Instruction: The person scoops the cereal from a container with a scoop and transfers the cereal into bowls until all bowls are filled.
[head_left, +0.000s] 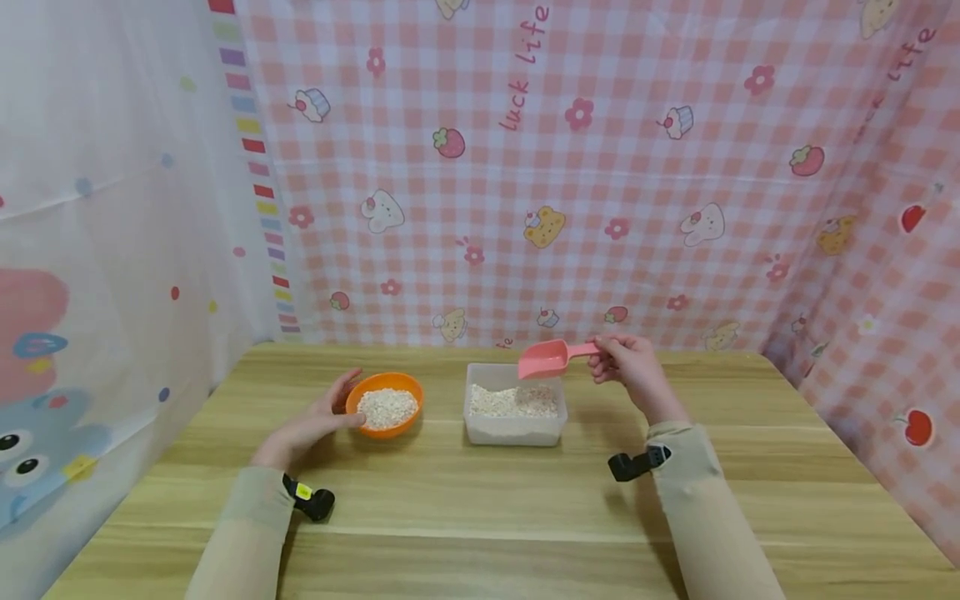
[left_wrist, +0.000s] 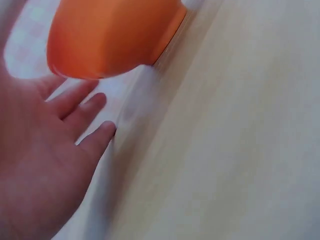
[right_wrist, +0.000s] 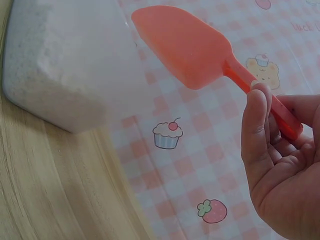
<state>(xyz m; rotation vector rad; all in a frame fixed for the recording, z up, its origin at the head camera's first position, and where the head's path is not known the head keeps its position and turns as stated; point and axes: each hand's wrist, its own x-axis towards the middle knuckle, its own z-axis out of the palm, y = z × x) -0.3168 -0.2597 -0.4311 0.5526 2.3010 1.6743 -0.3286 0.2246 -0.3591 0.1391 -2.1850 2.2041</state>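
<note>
My left hand point(head_left: 318, 423) rests against the left side of an orange bowl point(head_left: 416, 406) filled with pale flakes or grains point(head_left: 387, 408). Its thumb reaches the near rim, and the other fingers spread out behind. In the left wrist view those fingers point(left_wrist: 80, 107) are loosely extended beside the bowl's outer wall point(left_wrist: 117, 37). With thumb and fingers my right hand point(head_left: 633, 371) pinches the handle of a pink scoop point(head_left: 546, 359). No flakes show in the scoop, which hangs over the back right of a translucent box point(head_left: 517, 435) holding similar flakes.
Both vessels stand on a wood-grain table point(head_left: 465, 508), toward its back edge. Behind hangs a pink checked curtain point(head_left: 510, 183), and a white patterned one point(head_left: 112, 225) covers the left side. Black wrist cameras point(head_left: 318, 504) sit on both forearms.
</note>
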